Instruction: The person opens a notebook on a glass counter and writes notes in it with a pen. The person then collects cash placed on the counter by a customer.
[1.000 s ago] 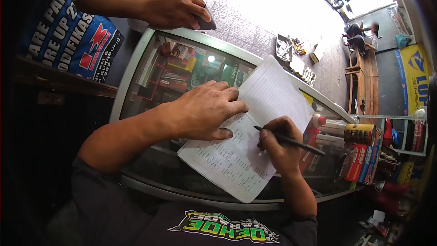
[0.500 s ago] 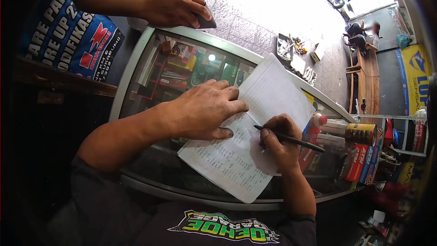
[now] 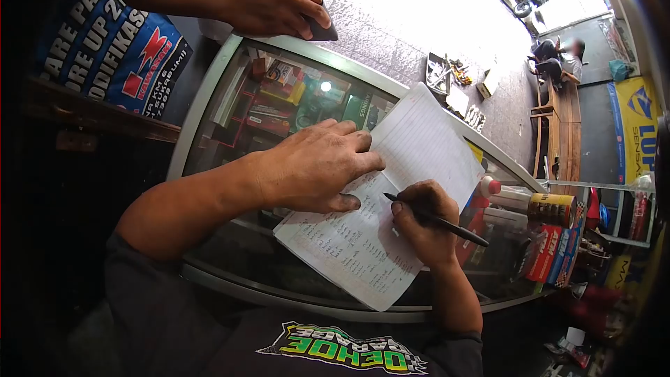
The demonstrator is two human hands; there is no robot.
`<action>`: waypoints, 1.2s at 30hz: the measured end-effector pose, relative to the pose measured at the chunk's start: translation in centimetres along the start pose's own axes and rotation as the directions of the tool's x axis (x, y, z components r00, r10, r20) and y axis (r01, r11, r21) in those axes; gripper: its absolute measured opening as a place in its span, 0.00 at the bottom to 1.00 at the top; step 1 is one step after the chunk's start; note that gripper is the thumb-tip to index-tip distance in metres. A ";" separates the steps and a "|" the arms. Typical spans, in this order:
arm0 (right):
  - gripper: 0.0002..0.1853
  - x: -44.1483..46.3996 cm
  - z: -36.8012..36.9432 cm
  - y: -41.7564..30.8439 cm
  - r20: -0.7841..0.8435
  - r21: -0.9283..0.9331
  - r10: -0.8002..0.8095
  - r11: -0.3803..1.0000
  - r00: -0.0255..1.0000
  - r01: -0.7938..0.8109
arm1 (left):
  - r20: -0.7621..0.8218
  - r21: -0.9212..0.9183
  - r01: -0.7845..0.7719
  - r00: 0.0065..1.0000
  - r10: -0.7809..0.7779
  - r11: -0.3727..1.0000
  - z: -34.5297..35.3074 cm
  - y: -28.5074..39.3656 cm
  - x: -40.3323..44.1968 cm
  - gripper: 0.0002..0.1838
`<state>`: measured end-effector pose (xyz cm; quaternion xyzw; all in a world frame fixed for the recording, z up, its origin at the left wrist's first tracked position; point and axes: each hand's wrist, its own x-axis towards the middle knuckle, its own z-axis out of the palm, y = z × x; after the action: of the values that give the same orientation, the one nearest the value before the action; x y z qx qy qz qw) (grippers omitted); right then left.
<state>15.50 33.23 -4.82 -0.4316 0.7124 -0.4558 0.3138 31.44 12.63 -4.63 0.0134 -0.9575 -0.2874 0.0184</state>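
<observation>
An open lined notebook (image 3: 422,136) lies slanted on the glass counter, its nearer page covered in handwriting and its farther page mostly blank. My left hand (image 3: 314,167) rests across the notebook's left edge, fingers apart, holding nothing. A black pen (image 3: 457,230) is gripped in my right hand (image 3: 427,222), which leans on the written page. The pen's tip points left, near the fold; whether it touches the paper I cannot tell.
Boxed parts sit inside the glass display counter (image 3: 321,59). Across it, another person's hand (image 3: 283,10) holds a dark object on the frame. A yellow can (image 3: 551,208) and red-and-blue boxes (image 3: 548,251) stand at right. Beyond are a tool tray (image 3: 438,73) and a wooden bench (image 3: 558,126).
My right hand has shifted slightly left and the pen's back end has swung toward me. My left hand stays on the notebook. The other person's hand appears slightly farther right.
</observation>
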 end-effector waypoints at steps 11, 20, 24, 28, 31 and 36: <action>0.09 0.0 0.0 -0.1 0.000 -0.008 0.001 1.000 1.000 -0.001 | -0.064 0.020 0.003 0.998 -0.002 1.000 0.6 0.0 0.1 0.27; 0.07 -0.1 0.0 0.1 0.012 0.016 0.105 0.994 0.994 -0.106 | -0.048 0.024 0.003 0.999 -0.002 1.000 0.4 0.0 0.2 0.25; 0.06 0.0 0.0 0.0 0.018 0.044 0.105 0.993 0.994 -0.105 | -0.034 0.014 0.007 0.999 -0.006 1.000 0.3 0.0 0.2 0.25; 0.05 0.1 -0.2 0.1 0.053 0.010 0.066 0.998 0.996 -0.067 | -0.042 -0.004 0.019 0.999 -0.019 1.000 0.4 0.1 0.2 0.26; 0.06 0.0 -0.1 0.2 0.026 0.071 0.108 0.991 0.994 -0.110 | -0.035 -0.004 0.013 0.999 -0.013 1.000 0.2 0.1 0.2 0.26; 0.06 -0.1 -0.1 0.5 0.039 0.083 0.118 0.989 0.992 -0.121 | -0.041 0.011 0.008 0.999 -0.007 1.000 0.3 0.1 0.2 0.26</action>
<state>15.29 33.50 -5.19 -0.3821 0.7113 -0.4589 0.3708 31.26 12.86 -4.86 0.0230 -0.9585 -0.2816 0.0370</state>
